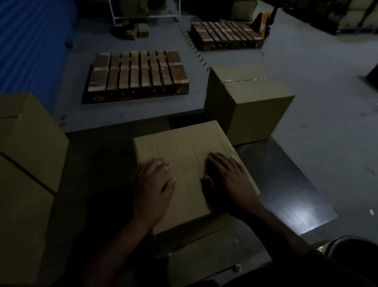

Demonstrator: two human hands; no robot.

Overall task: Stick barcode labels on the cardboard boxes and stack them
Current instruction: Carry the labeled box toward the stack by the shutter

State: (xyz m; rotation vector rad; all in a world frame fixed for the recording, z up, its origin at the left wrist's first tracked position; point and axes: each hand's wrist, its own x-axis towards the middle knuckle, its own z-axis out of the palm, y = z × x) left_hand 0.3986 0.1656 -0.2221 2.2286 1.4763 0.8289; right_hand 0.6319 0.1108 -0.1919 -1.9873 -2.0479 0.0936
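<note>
Two hands: left hand [151,185], right hand [228,181]. Four near cardboard boxes: centre box [183,143], taped box [248,102], two stacked left [20,128] [5,218]. Two wooden pallets [139,72] [227,35].

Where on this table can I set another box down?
Bare tabletop lies right of the box under both hands, in front of the taped box. A narrower gap separates it from the left stack, where it is crowded.

Dim warehouse: grey floor [322,123], blue wall [29,26], two wooden pallets [139,75] [225,35], white rack [148,0], dark worktop [293,193].
</note>
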